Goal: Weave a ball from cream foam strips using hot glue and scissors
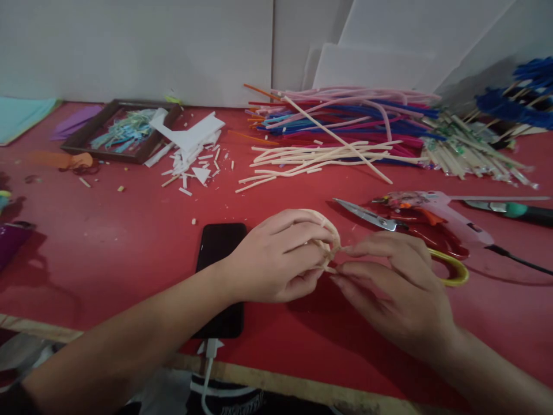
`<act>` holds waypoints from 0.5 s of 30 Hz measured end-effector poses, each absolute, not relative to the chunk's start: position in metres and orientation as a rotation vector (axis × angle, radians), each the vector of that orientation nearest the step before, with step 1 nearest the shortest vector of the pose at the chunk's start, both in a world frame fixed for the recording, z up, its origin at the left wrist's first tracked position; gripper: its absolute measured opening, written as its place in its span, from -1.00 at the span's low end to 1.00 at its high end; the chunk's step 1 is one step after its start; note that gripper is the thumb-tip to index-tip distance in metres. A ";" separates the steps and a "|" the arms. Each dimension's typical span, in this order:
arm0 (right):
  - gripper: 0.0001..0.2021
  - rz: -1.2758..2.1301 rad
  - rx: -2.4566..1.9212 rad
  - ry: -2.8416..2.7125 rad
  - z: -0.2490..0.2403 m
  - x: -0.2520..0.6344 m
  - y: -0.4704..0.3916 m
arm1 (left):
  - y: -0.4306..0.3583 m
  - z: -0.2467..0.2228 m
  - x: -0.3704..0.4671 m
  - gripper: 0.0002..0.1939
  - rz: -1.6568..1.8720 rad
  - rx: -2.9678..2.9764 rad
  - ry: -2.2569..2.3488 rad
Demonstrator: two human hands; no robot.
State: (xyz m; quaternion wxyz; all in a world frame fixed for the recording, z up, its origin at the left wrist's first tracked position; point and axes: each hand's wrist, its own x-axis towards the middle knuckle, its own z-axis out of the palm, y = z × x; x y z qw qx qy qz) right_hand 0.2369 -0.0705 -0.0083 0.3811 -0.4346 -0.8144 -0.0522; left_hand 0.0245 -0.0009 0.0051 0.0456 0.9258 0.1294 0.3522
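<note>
The red table (151, 230) is seen from above, with both hands brought close together at the curved pale piece (330, 225), which is held just above the tabletop, right of the phone (222, 245). The bend is cupped and gripped by the left hand (280, 253), probably so that its round shape is not lost. At the narrow right side, slender ends are pinched by the fingertips of the right hand (406, 288), a grip apparently suited to fine adjustment (the exact contact is partly hidden by the fingers). The left forearm is passed over the phone, from whose lower edge a white cable (208, 369) is led toward the table's front edge.

The scissors (367, 214) and the glue gun (444, 210) are laid beyond the right hand, seemingly so that either can be reached without the left grip being released. Pale sticks (302, 155) are spread behind the hands, in front of a heap of coloured rods (345, 115); by this grouping, like lengths are presumably made easy to pick out. Paper scraps (194, 135) are gathered farther left, partly over the rim of a dark tray (103, 155), well apart from the hands.
</note>
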 end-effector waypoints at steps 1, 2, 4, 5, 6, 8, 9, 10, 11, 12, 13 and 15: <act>-0.93 -0.126 -1.106 -2.074 -0.008 0.236 -0.071 | -0.001 0.005 0.025 -0.93 1.080 2.825 0.396; -0.93 -0.115 -1.104 -2.075 -0.007 0.236 -0.072 | -0.001 0.005 0.025 -0.93 1.078 2.825 0.395; -0.94 -0.083 -1.080 -2.078 -0.006 0.236 -0.073 | -0.001 0.006 0.024 -0.93 1.067 2.822 0.401; -0.94 -0.063 -1.061 -2.081 -0.005 0.236 -0.074 | -0.001 0.006 0.024 -0.93 1.061 2.821 0.407; -0.93 -0.041 -1.045 -2.086 -0.005 0.236 -0.075 | -0.001 0.007 0.024 -0.92 1.055 2.821 0.415; -0.91 0.003 -1.023 -2.109 -0.005 0.236 -0.077 | -0.002 0.007 0.023 -0.91 1.048 2.820 0.427; -0.89 0.024 -1.020 -2.127 -0.006 0.235 -0.079 | -0.002 0.007 0.022 -0.91 1.045 2.818 0.429; -0.88 0.041 -1.024 -2.149 -0.006 0.235 -0.080 | -0.002 0.006 0.022 -0.91 1.042 2.816 0.431; -0.87 0.053 -1.032 -2.169 -0.005 0.234 -0.081 | -0.002 0.006 0.022 -0.90 1.039 2.813 0.434; -0.87 0.057 -1.034 -2.185 -0.005 0.234 -0.081 | -0.002 0.006 0.022 -0.90 1.033 2.812 0.437; -0.88 0.054 -1.028 -2.199 -0.004 0.234 -0.081 | -0.002 0.006 0.022 -0.90 1.033 2.812 0.438; -0.91 0.007 -1.015 -2.197 0.000 0.240 -0.077 | -0.002 0.005 0.023 -0.91 1.054 2.819 0.430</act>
